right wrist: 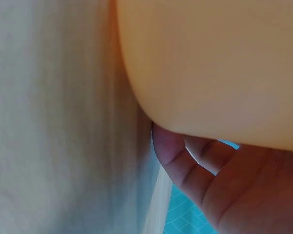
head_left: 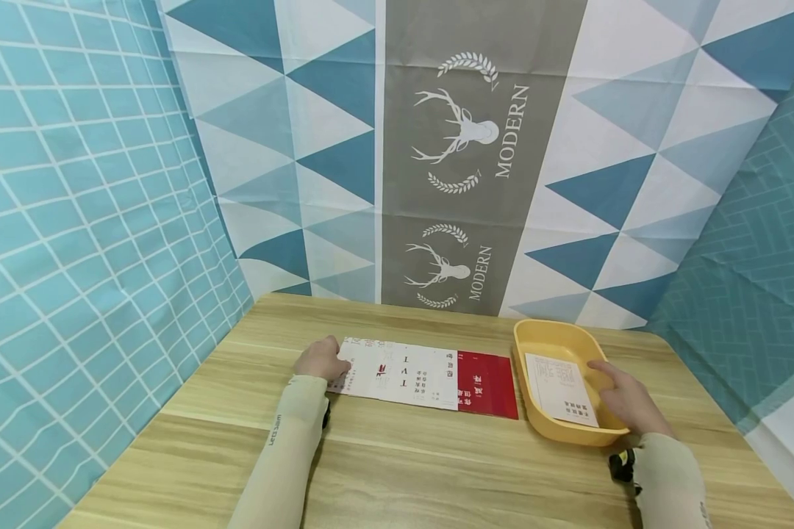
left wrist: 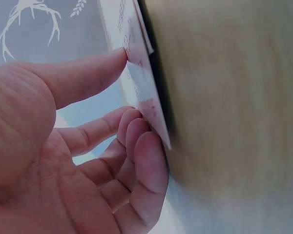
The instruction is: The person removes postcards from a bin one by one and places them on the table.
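White printed cards (head_left: 430, 378) lie overlapping in a row on the table, with a red card (head_left: 492, 386) at the right end. At the row's left end my left hand (head_left: 319, 358) holds the outermost white card (left wrist: 149, 92), thumb on its face and curled fingers at its edge. My right hand (head_left: 635, 405) grips the right side of a yellow tray (head_left: 528, 329), its thumb over the rim and fingers (right wrist: 168, 144) against the outside near the base. Inside the tray lies another white printed card (head_left: 559, 389), leaning towards its left wall.
The wood-grain table (head_left: 397, 470) carries the cards and tray. Behind it hangs a patterned cloth (head_left: 450, 184) with triangles and deer heads. A blue tiled sheet (head_left: 93, 220) borders the left side, and a teal sheet (head_left: 748, 279) the right.
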Available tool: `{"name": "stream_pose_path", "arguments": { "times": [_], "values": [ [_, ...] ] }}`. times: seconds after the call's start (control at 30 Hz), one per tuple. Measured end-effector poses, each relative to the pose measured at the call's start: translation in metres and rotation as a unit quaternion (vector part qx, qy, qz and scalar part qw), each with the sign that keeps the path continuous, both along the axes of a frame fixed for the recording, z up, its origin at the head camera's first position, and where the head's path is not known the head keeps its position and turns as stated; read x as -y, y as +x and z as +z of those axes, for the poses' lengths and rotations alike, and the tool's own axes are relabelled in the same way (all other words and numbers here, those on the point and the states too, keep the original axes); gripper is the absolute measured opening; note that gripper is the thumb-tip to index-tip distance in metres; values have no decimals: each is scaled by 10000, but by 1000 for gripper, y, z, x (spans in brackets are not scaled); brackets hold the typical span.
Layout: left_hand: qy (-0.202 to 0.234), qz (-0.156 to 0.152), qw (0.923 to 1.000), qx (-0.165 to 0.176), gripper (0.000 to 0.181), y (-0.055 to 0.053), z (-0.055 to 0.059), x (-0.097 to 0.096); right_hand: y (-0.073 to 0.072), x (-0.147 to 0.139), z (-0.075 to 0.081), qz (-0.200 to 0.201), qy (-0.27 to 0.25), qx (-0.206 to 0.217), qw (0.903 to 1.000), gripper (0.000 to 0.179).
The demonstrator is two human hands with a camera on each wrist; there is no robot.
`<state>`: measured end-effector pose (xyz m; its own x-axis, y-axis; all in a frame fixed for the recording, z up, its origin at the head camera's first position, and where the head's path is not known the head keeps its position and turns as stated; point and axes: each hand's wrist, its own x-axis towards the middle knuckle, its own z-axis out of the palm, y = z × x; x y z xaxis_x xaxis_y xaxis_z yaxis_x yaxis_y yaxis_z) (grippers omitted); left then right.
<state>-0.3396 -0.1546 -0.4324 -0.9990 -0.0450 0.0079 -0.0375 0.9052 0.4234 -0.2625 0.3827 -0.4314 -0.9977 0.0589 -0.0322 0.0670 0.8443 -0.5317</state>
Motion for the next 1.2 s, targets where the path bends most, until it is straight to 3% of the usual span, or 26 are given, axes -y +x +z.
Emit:
{"name": "stream_pose_path", "arguments": {
  "times": [1.0, 1.2],
  "values": [
    [115, -63, 9998, 126, 37, -3, -2, 2, 2, 2, 1, -26, -134, 19, 9999, 62],
    [302, -47, 9993, 230, 27, -2, 1, 3, 1, 0, -1, -10, -98, 6, 10000, 63]
  ]
}}
